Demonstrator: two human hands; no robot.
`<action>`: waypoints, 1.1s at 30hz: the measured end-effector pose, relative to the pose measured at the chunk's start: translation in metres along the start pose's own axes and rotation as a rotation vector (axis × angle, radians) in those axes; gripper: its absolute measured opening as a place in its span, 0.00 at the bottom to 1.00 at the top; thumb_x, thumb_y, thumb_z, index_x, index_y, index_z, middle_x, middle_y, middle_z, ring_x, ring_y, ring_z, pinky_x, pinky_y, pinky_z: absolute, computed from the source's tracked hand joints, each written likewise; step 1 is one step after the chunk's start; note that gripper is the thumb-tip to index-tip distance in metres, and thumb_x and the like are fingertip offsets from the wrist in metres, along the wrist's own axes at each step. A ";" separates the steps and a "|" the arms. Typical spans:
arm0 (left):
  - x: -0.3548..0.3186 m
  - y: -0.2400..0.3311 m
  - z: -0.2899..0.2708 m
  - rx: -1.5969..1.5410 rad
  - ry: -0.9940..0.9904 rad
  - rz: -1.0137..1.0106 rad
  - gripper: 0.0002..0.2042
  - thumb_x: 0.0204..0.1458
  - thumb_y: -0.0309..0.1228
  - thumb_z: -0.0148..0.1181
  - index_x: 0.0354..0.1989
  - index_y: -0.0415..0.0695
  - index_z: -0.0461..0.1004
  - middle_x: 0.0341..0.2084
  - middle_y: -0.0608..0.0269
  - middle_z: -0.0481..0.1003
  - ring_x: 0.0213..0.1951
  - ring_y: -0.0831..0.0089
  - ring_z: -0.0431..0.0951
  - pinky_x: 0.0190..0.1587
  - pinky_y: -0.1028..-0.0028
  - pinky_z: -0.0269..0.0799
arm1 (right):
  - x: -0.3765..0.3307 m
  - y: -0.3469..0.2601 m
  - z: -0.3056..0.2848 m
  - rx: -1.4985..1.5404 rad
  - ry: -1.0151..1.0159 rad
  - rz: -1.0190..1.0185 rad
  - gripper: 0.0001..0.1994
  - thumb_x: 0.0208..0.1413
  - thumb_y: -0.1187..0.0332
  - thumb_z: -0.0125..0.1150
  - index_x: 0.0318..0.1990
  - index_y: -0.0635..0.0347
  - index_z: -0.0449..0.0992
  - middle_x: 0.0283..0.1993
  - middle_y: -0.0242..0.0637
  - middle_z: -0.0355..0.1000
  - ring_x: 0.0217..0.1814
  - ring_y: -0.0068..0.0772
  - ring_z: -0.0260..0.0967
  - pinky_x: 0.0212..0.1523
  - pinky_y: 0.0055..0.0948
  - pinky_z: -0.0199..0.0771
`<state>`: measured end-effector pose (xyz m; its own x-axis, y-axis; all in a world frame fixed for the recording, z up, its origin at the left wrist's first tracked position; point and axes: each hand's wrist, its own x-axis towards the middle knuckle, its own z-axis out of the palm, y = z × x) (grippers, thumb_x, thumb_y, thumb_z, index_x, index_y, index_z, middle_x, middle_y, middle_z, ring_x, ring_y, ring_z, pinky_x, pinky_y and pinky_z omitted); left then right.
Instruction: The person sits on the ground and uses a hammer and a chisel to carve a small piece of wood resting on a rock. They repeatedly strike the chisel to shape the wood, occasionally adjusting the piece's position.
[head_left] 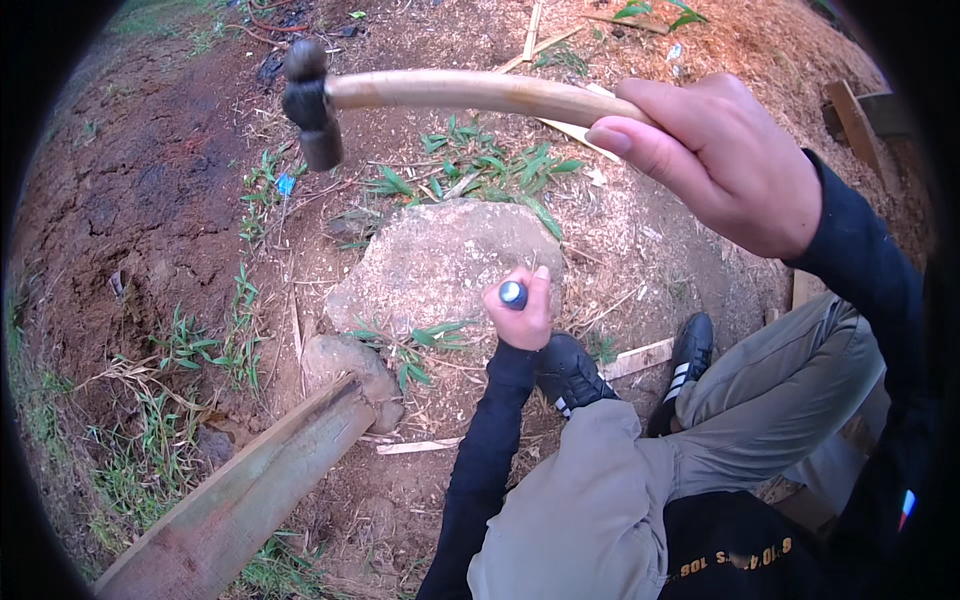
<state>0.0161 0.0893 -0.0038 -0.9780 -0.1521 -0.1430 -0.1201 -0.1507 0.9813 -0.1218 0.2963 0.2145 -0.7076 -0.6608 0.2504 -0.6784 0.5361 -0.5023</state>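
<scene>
Right fingers (pixel 655 150) closed round wood-handled dark-metal hammer (pixel 440 90), raised | left fingers (pixel 541 288) wrapping dark pale-ended cylinder (pixel 513 294) | step: likely strike setup | next: needs true aim

Right hand (pixel 735 165) grips raised hammer (pixel 460 90); left hand (pixel 527 328) holds round-topped tool (pixel 513 294) near flat stone (pixel 440 262).

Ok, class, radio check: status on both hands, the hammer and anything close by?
Right hand gripping ball-peen hammer, raised. Left hand around round-ended tool, at flat rock edge. In view, black sneaker beside left hand.
</scene>
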 end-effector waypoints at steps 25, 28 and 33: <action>0.023 0.044 -0.006 -0.082 -0.134 0.007 0.17 0.56 0.23 0.52 0.16 0.46 0.57 0.05 0.70 0.57 0.07 0.82 0.54 0.12 0.78 0.50 | -0.028 -0.003 0.013 0.141 -0.134 0.159 0.19 0.65 0.56 0.50 0.27 0.63 0.71 0.12 0.42 0.59 0.14 0.46 0.62 0.20 0.39 0.63; 0.025 0.043 -0.005 -0.075 -0.115 -0.002 0.17 0.56 0.23 0.53 0.15 0.46 0.57 0.05 0.71 0.57 0.07 0.82 0.54 0.11 0.78 0.49 | -0.016 -0.012 0.000 0.114 -0.105 0.096 0.17 0.64 0.58 0.51 0.29 0.63 0.71 0.13 0.42 0.59 0.15 0.45 0.63 0.21 0.39 0.62; 0.024 0.044 -0.005 -0.141 -0.085 0.013 0.17 0.55 0.22 0.52 0.15 0.45 0.57 0.05 0.71 0.57 0.07 0.82 0.54 0.11 0.78 0.49 | -0.017 -0.017 0.006 0.052 -0.171 0.034 0.18 0.65 0.56 0.50 0.27 0.61 0.68 0.13 0.38 0.59 0.12 0.40 0.60 0.17 0.36 0.62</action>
<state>-0.0114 0.0739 0.0349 -0.9909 -0.0728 -0.1135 -0.0883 -0.2853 0.9544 -0.0969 0.2950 0.2139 -0.6833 -0.7245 0.0906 -0.6401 0.5348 -0.5516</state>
